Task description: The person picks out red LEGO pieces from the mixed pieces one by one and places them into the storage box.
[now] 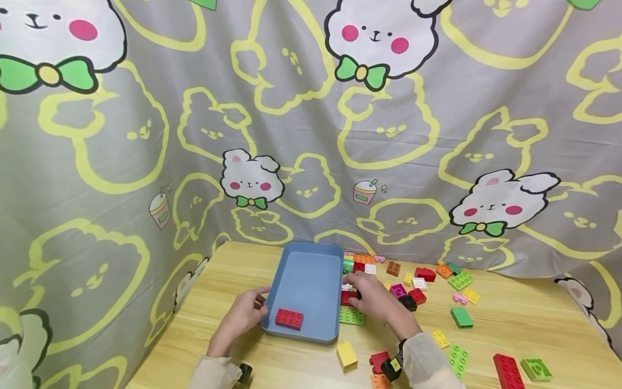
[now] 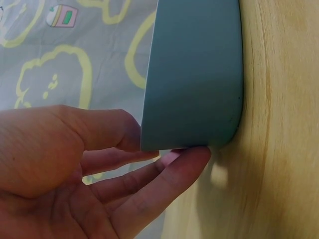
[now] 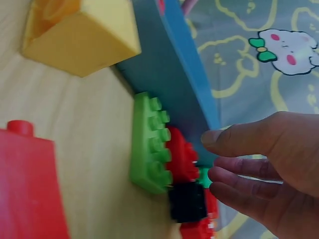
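A shallow blue-grey tray (image 1: 306,281) lies on the wooden table, with one red building brick (image 1: 289,319) near its front left corner. At the tray's left side my left hand (image 1: 247,310) grips the edge. The left wrist view has that thumb at the rim and the fingers (image 2: 174,174) against the outer wall. My right hand (image 1: 374,297) is at the tray's right wall, its fingers fairly straight and grasping no brick. Beneath it, close along that wall, lie a light green brick (image 3: 149,144), a red brick (image 3: 179,154) and a black piece (image 3: 188,201).
Many loose bricks are spread to the right, among them a green brick (image 1: 461,317), a long red brick (image 1: 508,371) and a white brick (image 1: 419,283). A yellow brick (image 1: 347,355) stands just in front of the tray. Patterned grey cloth (image 1: 301,135) hangs behind the table.
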The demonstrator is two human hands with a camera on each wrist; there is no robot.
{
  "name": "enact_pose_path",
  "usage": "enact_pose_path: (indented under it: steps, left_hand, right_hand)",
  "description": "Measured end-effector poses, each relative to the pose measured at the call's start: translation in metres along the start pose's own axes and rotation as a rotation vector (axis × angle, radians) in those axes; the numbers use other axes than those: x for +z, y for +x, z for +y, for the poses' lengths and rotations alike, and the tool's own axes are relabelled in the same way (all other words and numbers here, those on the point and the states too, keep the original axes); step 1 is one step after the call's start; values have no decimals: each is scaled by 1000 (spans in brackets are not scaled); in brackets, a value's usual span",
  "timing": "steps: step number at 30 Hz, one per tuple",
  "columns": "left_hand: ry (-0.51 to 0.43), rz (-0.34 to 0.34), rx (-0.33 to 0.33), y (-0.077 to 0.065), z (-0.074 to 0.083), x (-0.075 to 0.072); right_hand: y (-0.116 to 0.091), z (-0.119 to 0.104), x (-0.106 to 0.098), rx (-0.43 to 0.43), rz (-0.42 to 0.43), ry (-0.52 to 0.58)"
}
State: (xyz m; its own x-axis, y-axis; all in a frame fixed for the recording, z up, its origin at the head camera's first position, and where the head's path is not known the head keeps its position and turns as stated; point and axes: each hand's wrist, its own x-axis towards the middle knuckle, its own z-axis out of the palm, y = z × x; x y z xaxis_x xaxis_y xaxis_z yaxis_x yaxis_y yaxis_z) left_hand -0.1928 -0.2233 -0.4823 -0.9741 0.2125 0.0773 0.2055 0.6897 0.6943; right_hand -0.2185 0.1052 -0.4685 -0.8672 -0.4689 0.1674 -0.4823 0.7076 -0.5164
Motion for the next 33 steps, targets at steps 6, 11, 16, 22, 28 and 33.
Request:
enact_pose_path:
  steps: [6, 11, 16, 22, 28, 33]
  left_hand:
    - [10, -3, -23, -1, 1, 2]
    - [13, 7, -21, 0, 3, 3]
    - [13, -1, -35, 3, 5, 6]
    - [16, -5, -53, 3, 3, 4]
    - [52, 13, -96, -1, 1, -2]
    - [44, 1, -73, 2, 2, 0]
  right_hand:
    - [2, 6, 10, -1, -32, -41]
    - [4, 7, 11, -6, -34, -96]
    - [4, 10, 10, 8, -37, -125]
    - [9, 8, 14, 8, -45, -162]
    - [15, 3, 21, -27, -48, -191]
    - [12, 6, 21, 9, -47, -212]
